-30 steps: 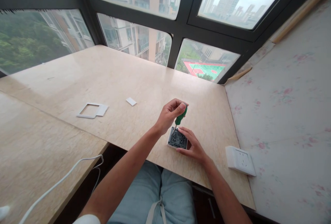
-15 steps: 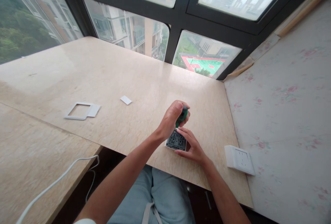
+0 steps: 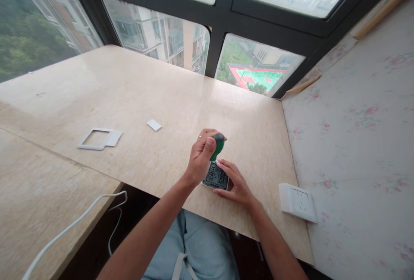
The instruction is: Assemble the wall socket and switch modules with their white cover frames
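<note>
My left hand [image 3: 201, 155] is closed around the green and black handle of a screwdriver [image 3: 217, 145], held upright over the far edge of a wall switch [image 3: 214, 176]. The tip of the screwdriver is hidden. Dark grey and square, the switch lies on the counter with its inner face up and a white edge showing below. My right hand [image 3: 236, 185] grips it from the right, fingers at the far edge and thumb at the near one.
A white frame [image 3: 84, 146] with a white plate [image 3: 113, 138] against it lies on the stone counter [image 3: 174, 99] at left. A small white rectangular piece [image 3: 154, 125] is nearer the middle. At right, a white socket box [image 3: 297, 202] sits by the wall. A white cable [image 3: 74, 224] crosses the front left.
My left hand has turned on the screwdriver handle, its fingers now spread farther round the far side, and more of the handle shows. The view has shifted slightly. My right hand keeps its grip.
</note>
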A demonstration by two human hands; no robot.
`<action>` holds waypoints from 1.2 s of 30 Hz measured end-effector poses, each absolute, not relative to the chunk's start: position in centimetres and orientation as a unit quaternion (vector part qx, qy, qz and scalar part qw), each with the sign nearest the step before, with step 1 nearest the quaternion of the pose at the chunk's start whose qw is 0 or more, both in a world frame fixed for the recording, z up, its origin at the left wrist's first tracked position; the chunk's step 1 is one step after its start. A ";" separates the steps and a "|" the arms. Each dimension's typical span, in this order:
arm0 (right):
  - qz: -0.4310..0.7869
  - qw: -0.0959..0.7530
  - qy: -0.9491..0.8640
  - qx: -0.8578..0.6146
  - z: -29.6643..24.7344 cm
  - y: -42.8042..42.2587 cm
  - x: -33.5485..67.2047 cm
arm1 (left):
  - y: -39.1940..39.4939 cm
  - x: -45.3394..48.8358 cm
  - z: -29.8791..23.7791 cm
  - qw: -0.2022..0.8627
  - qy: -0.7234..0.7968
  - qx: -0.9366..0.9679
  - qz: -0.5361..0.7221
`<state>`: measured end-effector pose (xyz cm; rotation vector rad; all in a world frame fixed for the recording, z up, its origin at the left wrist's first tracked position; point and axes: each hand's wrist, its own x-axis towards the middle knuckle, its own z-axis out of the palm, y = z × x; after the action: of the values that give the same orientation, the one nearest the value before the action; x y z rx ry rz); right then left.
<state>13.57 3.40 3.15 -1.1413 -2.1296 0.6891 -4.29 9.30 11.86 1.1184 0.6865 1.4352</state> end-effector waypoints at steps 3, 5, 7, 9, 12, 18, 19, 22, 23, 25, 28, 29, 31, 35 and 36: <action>0.258 0.309 -0.808 -0.431 3.2 3.4 13.6 | 9.2 -4.4 12.2 0.597 0.249 0.476 0.596; 0.255 0.307 -0.809 -0.431 3.2 3.4 13.6 | 9.4 -4.4 12.5 0.637 0.216 0.461 0.579; 0.249 0.306 -0.811 -0.432 3.1 3.4 13.5 | 9.8 -4.3 12.7 0.671 0.187 0.447 0.561; 0.243 0.308 -0.812 -0.432 3.0 3.4 13.5 | 10.2 -4.3 12.8 0.698 0.162 0.438 0.543; 0.237 0.310 -0.816 -0.427 3.0 3.4 13.5 | 10.6 -4.3 12.7 0.718 0.122 0.441 0.524; 0.235 0.297 -0.818 -0.432 3.1 3.3 13.6 | 10.4 -3.9 12.1 0.701 0.109 0.457 0.536; 0.234 0.296 -0.818 -0.434 3.1 3.3 13.6 | 10.3 -3.7 12.1 0.693 0.119 0.458 0.544; 0.229 0.295 -0.820 -0.433 3.0 3.3 13.5 | 10.0 -3.6 12.2 0.651 0.153 0.479 0.569; 0.227 0.294 -0.821 -0.433 3.0 3.3 13.5 | 9.8 -3.7 12.3 0.637 0.164 0.492 0.570; 0.219 0.295 -0.822 -0.435 2.9 3.3 13.5 | 9.5 -3.8 12.6 0.623 0.185 0.518 0.556; 0.211 0.299 -0.823 -0.434 2.8 3.3 13.4 | 9.2 -4.0 13.0 0.643 0.207 0.507 0.536; 0.212 0.299 -0.824 -0.433 2.8 3.3 13.4 | 9.2 -4.0 13.1 0.655 0.207 0.490 0.537; 0.217 0.299 -0.823 -0.431 2.9 3.3 13.4 | 9.4 -3.9 13.2 0.678 0.201 0.449 0.546; 0.221 0.295 -0.822 -0.434 3.1 3.3 13.4 | 10.9 -4.0 13.2 0.740 0.173 0.394 0.517; 0.221 0.294 -0.822 -0.435 3.1 3.3 13.4 | 11.2 -4.0 13.2 0.757 0.161 0.391 0.497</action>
<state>13.38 3.33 3.12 -1.1573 -2.1895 0.5886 -4.04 11.20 13.16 0.8529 0.3504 1.0835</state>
